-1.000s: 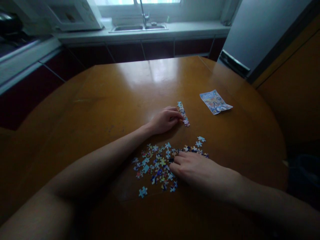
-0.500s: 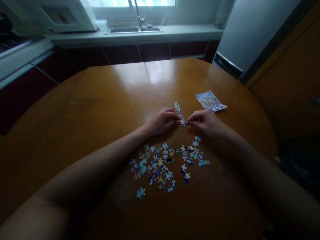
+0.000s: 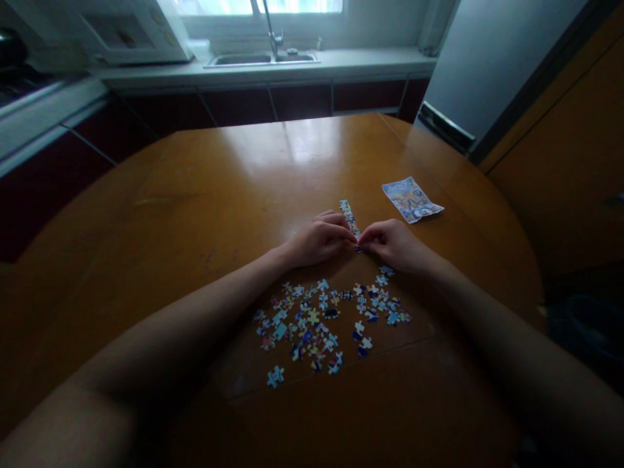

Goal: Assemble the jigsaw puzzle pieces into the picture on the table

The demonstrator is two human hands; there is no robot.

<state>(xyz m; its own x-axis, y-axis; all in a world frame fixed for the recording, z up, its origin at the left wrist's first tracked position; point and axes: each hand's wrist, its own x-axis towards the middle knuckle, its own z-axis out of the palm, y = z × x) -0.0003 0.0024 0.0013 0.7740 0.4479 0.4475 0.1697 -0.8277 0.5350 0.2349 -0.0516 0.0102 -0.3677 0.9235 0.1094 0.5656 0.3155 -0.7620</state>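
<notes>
A narrow strip of joined jigsaw puzzle pieces (image 3: 348, 214) runs away from me on the wooden table. My left hand (image 3: 322, 239) lies at its left, fingers curled, thumb and fingertips pressed on the strip's near end. From the other side, my right hand (image 3: 396, 244) pinches at that same end, its fingertips almost touching those of the left. A small dark puzzle piece (image 3: 358, 249) shows just below the fingertips, partly covered. Closer to me, many loose puzzle pieces (image 3: 312, 316) are spread over the table.
A creased printed picture sheet (image 3: 412, 199) lies beyond my right hand. The round-ended wooden table (image 3: 219, 175) fills most of the view. Behind it are a counter with a sink (image 3: 244, 59), a microwave (image 3: 127, 29) and a fridge (image 3: 502, 58).
My right hand has moved slightly left and toward me, bringing the small dark piece against the strip's near end. My left fingertips have shifted a little toward it.
</notes>
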